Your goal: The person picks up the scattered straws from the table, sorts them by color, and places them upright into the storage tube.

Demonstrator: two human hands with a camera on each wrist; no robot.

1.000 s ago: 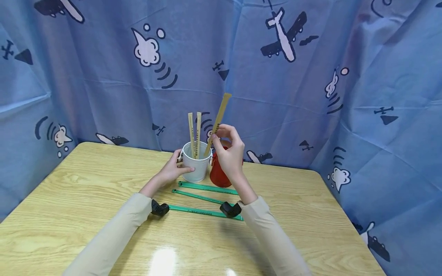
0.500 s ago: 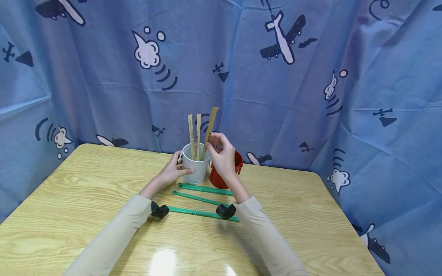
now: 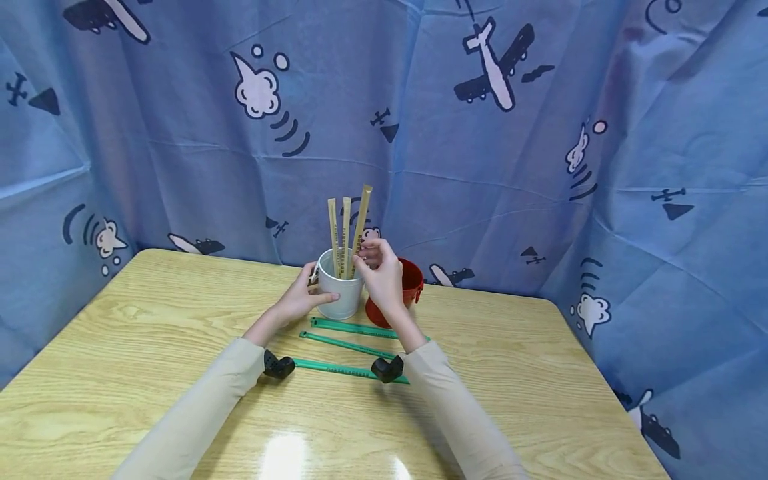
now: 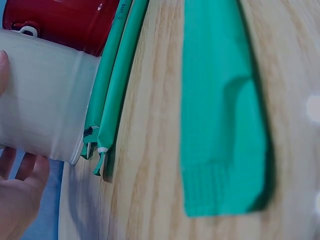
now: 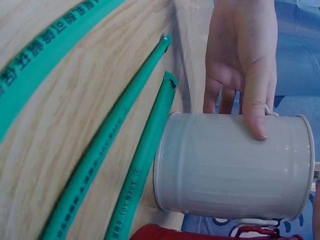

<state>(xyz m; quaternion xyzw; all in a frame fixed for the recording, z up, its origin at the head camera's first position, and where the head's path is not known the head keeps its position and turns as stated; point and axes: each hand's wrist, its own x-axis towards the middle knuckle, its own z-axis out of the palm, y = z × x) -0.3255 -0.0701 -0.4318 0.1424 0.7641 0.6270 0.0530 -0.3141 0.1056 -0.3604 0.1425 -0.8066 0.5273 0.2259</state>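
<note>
My left hand [image 3: 300, 295] holds the white bucket [image 3: 339, 297] from its left side, thumb across the front and fingers behind. In the right wrist view the left thumb [image 5: 256, 107] lies on the bucket's wall. Two tan paper-wrapped straws, a left one [image 3: 333, 227] and a middle one [image 3: 346, 230], stand inside the bucket. With thumb and fingers my right hand [image 3: 384, 277] pinches a third tan straw [image 3: 363, 217] at the bucket's right rim. This straw leans slightly right, its lower end inside the bucket, its top above the others.
A red bucket [image 3: 411, 279] stands right beside the white one, partly behind my right hand. Three green-wrapped straws lie on the wooden table in front: a back one [image 3: 354, 327], a middle one [image 3: 345, 344] and a front one [image 3: 336, 368]. A blue patterned curtain [image 3: 480, 167] hangs behind.
My right hand has moved left and down, bringing the third tan straw from a strong tilt to nearly upright in the white bucket. My left hand has stayed on the bucket.
</note>
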